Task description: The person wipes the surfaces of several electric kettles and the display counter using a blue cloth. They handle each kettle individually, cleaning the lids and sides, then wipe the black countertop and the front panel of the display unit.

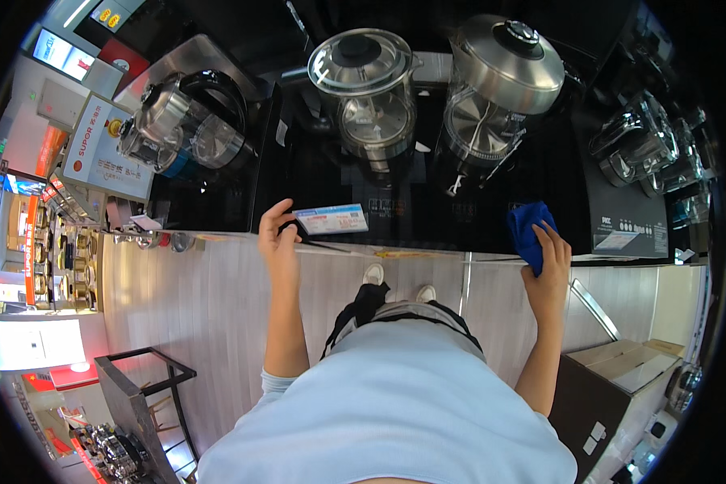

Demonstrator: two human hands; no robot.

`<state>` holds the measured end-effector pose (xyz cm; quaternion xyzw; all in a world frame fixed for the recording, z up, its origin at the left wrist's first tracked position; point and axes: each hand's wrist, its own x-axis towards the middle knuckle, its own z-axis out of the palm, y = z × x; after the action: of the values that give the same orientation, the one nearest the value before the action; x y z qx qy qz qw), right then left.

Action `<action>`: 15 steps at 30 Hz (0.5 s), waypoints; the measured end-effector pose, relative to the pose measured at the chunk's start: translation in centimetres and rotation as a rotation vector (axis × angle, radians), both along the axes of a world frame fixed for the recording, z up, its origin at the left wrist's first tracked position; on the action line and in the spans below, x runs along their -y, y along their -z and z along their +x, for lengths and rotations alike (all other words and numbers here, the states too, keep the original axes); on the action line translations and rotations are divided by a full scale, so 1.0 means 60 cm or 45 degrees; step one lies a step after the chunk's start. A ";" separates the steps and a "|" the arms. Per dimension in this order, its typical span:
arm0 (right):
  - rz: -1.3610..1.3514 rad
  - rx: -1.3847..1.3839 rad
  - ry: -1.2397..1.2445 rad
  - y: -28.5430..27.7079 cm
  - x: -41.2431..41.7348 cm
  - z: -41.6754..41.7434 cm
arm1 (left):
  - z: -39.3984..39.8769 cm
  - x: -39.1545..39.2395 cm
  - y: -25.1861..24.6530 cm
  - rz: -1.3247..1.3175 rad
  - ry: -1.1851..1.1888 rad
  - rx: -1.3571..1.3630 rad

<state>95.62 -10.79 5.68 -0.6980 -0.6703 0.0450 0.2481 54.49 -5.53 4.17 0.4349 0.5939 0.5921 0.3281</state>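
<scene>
My right hand [549, 260] holds a folded blue cloth [529, 227] against the front part of a glossy black countertop [423, 221]. At the counter's front edge, my left hand [280, 231] has its fingers curled beside the left end of a price card [333, 219]. Whether those fingers pinch the card or only rest near it, I cannot tell. Behind the hands stand a glass kettle [376, 121] with a glass-rimmed lid and a larger glass kettle [487, 121] under a broad steel lid.
Glass pots [212, 136] stand at the left beside a SUPOR sign box [106, 145]. More glass jugs [635, 145] are on a grey appliance box [629, 227] at the right. Behind me are a large carton [605, 393] and a dark-framed table [133, 411].
</scene>
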 end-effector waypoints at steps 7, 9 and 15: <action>0.326 0.049 0.262 -0.063 -0.051 -0.005 | -0.007 -0.071 -0.104 0.305 -0.106 -0.258; 0.505 -0.126 0.042 -0.119 -0.074 -0.070 | 0.008 -0.119 -0.137 0.453 0.056 -0.142; 0.755 -0.064 -0.572 -0.224 -0.183 -0.230 | 0.041 -0.297 -0.166 0.533 0.148 -0.467</action>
<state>81.84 0.17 19.14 -0.4299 -0.7843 -0.0806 0.4399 56.93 12.26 14.15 0.6262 0.4821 0.5937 0.1516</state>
